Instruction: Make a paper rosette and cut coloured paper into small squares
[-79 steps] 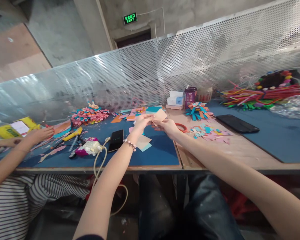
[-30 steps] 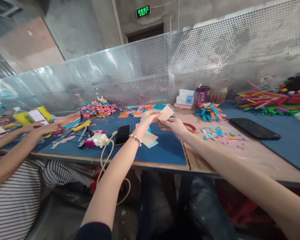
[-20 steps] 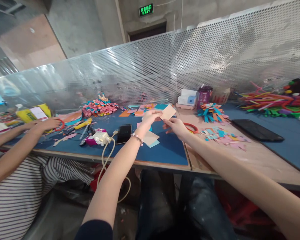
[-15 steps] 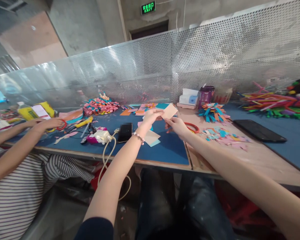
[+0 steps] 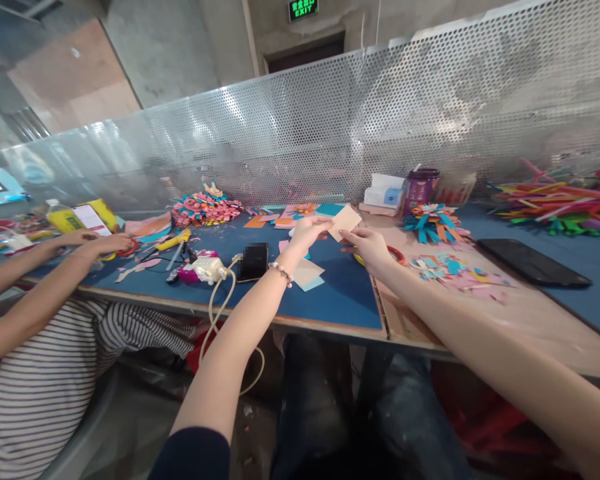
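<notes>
Above the blue mat, a small cream paper sheet (image 5: 345,222) is held between both hands. My left hand (image 5: 308,233) pinches its left side, and a beaded bracelet circles that wrist. My right hand (image 5: 369,247) has its fingers closed on the paper's lower right edge. Just behind the right hand lie scissors with red and yellow handles (image 5: 396,254), partly hidden by it. Below my left hand a cream square (image 5: 307,273) overlaps a light blue one (image 5: 314,285) on the mat.
Left of my hands sit a black box (image 5: 253,262) and a white power strip (image 5: 207,269) with a looping cable. Paper scraps (image 5: 440,267) and a black phone-like slab (image 5: 533,261) lie to the right. A co-worker's hand (image 5: 113,244) is at the left. A perforated metal panel (image 5: 290,140) stands behind.
The whole view has shifted slightly, so things appear a little farther right. Both hands keep hold of the cream paper, with little change in their pose.
</notes>
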The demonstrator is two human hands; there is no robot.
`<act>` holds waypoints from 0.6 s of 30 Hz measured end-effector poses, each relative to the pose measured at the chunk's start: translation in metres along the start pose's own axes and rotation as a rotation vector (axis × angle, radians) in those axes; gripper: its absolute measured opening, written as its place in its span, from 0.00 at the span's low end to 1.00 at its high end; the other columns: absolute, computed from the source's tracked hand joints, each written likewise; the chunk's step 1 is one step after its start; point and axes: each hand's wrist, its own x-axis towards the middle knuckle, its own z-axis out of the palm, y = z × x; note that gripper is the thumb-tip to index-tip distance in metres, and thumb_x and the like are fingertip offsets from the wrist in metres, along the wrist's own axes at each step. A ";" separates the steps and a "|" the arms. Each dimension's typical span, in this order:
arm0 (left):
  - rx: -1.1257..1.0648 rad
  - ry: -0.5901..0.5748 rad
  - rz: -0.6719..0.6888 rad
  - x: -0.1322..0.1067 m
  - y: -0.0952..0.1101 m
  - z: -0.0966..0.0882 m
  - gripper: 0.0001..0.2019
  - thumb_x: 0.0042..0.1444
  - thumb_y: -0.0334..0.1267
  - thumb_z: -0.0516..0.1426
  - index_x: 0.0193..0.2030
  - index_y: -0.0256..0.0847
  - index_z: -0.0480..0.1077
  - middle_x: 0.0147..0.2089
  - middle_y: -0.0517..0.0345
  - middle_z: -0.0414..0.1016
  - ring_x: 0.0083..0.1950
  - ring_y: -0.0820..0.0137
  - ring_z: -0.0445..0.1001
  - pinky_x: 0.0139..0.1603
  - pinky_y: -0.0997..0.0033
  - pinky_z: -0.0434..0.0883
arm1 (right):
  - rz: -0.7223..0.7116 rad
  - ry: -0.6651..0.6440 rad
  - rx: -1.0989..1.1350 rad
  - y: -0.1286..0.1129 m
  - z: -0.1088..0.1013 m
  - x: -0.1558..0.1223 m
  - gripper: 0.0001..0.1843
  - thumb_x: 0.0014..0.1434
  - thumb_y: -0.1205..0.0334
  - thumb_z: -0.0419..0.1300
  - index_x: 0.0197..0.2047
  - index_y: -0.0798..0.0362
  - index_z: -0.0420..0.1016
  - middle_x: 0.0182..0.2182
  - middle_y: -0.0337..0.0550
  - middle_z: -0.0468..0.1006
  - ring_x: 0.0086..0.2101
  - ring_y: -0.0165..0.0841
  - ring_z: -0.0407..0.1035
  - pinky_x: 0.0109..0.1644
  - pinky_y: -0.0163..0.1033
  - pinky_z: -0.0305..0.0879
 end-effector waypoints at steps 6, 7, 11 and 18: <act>0.096 -0.016 -0.001 0.000 -0.001 0.000 0.13 0.50 0.41 0.61 0.42 0.38 0.77 0.45 0.50 0.78 0.41 0.67 0.73 0.34 0.73 0.66 | 0.062 -0.050 0.078 0.003 -0.003 0.004 0.09 0.48 0.65 0.69 0.32 0.60 0.76 0.30 0.46 0.79 0.29 0.30 0.73 0.27 0.31 0.74; 0.107 -0.017 0.002 0.000 -0.001 0.000 0.13 0.50 0.41 0.61 0.42 0.38 0.77 0.45 0.50 0.78 0.41 0.67 0.73 0.34 0.73 0.65 | 0.063 -0.052 0.084 0.004 -0.004 0.005 0.09 0.48 0.66 0.69 0.32 0.60 0.76 0.30 0.46 0.79 0.28 0.30 0.73 0.28 0.31 0.75; 0.124 -0.027 0.011 0.001 -0.001 0.001 0.14 0.50 0.41 0.61 0.43 0.38 0.77 0.44 0.49 0.78 0.41 0.67 0.72 0.33 0.73 0.64 | 0.072 -0.044 0.085 0.006 -0.006 0.007 0.08 0.48 0.68 0.69 0.32 0.61 0.76 0.29 0.47 0.79 0.27 0.30 0.74 0.29 0.33 0.76; 0.072 -0.015 -0.030 0.001 0.000 0.001 0.14 0.48 0.41 0.63 0.42 0.38 0.77 0.45 0.49 0.77 0.39 0.68 0.72 0.34 0.72 0.65 | 0.109 -0.123 0.044 0.004 -0.006 0.006 0.12 0.48 0.67 0.69 0.37 0.61 0.77 0.35 0.50 0.81 0.31 0.33 0.76 0.30 0.33 0.76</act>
